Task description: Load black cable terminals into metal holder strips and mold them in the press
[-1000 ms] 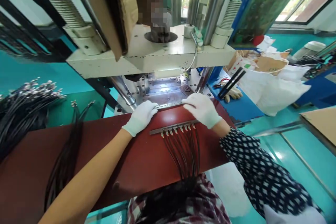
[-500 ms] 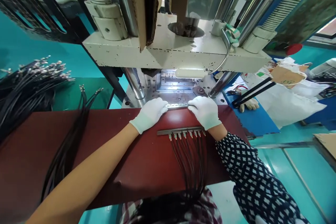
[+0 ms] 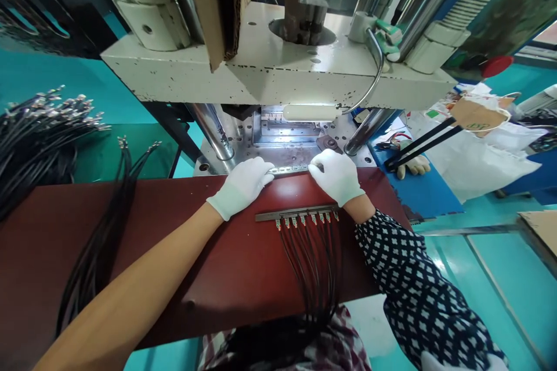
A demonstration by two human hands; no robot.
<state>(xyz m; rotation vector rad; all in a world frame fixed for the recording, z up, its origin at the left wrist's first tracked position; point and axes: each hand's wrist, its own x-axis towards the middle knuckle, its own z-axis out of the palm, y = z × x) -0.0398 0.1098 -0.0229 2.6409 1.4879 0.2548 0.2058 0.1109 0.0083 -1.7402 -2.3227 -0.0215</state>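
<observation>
My left hand (image 3: 243,184), in a white glove, is closed around the left end of a slotted metal strip (image 3: 290,170). The other end sits in the closed fingers of my right hand (image 3: 336,176), gloved the same way. Between them the strip spans the back edge of the dark red table, just in front of the press bed. Closer to me lies a dark metal bar (image 3: 298,213) holding a row of cable connectors. Black cables (image 3: 311,261) run from it over the front edge. My fingertips partly hide the strip's ends.
The press plate (image 3: 261,86) hangs above the bed, with steel posts on both sides. A lit metal mold (image 3: 285,130) lies under it. Black cables (image 3: 124,185) lie on the table's left, beside a larger cable pile (image 3: 43,133). A used glove (image 3: 413,167) rests at right.
The view has shifted slightly. Both hands keep hold of the metal strip, whose right end now sits a little higher than its left. The bar with cables stays on the table.
</observation>
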